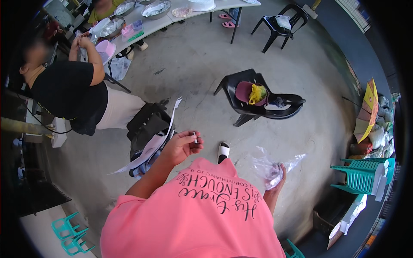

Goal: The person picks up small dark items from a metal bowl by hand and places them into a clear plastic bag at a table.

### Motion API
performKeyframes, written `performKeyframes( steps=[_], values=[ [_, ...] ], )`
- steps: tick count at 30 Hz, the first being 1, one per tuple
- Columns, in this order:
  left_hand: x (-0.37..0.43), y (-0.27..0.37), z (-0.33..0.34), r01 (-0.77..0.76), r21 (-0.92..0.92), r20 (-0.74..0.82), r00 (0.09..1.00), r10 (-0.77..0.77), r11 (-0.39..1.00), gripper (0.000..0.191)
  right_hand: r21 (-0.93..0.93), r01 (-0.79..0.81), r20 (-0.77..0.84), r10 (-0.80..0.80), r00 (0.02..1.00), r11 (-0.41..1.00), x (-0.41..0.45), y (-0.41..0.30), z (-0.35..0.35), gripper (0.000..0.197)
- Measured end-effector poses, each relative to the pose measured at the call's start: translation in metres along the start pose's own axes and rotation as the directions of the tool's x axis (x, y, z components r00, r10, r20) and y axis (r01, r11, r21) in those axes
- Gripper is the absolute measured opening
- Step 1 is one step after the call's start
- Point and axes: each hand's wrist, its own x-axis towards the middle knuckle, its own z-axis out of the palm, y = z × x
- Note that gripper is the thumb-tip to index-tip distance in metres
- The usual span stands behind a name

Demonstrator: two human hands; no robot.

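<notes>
Pinched in my left hand (183,146) is a small white and dark object (195,137), too small to name. My right hand (278,175), low on the right, grips a crumpled clear plastic bag (266,167) that spreads out to both sides. Beside my left forearm, a dark bag (145,127) stands with white sheets (151,148) and a plaid cloth against it. Below my hands, one foot in a white slide sandal (223,149) is on the concrete floor. My pink shirt, which bears writing, fills the lower middle.
A black plastic chair (238,109) ahead holds a maroon cap and a yellow bag. Left, a person in a black shirt (64,93) stands at a long table (155,27) with basins and tubs. Green stacked chairs (358,175) and a yellow umbrella (369,109) line the right wall.
</notes>
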Motion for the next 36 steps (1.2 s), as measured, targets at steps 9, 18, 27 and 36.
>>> performKeyframes(
  steps=[9,18,27,36],
  values=[
    [0.053,0.049,0.021,-0.339,-0.12,-0.27,0.916,0.298,0.933,0.008,-0.385,-0.228,0.305,0.357,0.883,0.894,0.171,0.033,0.235,0.014],
    [0.099,0.133,0.0,-0.422,-0.092,-0.505,0.8,0.323,0.902,0.009,-0.185,-0.431,0.176,0.461,0.87,0.883,0.303,0.071,0.319,0.021],
    [0.19,0.239,0.005,-0.468,0.076,-0.424,0.784,0.454,0.88,0.011,-0.437,-0.606,0.243,0.736,0.632,0.664,0.322,0.152,0.477,0.028],
    [0.317,0.331,-0.024,-0.384,0.722,-0.462,0.352,0.814,0.576,0.06,-0.887,-0.334,0.198,0.916,0.349,0.319,0.355,0.289,0.609,0.023]
  ],
)
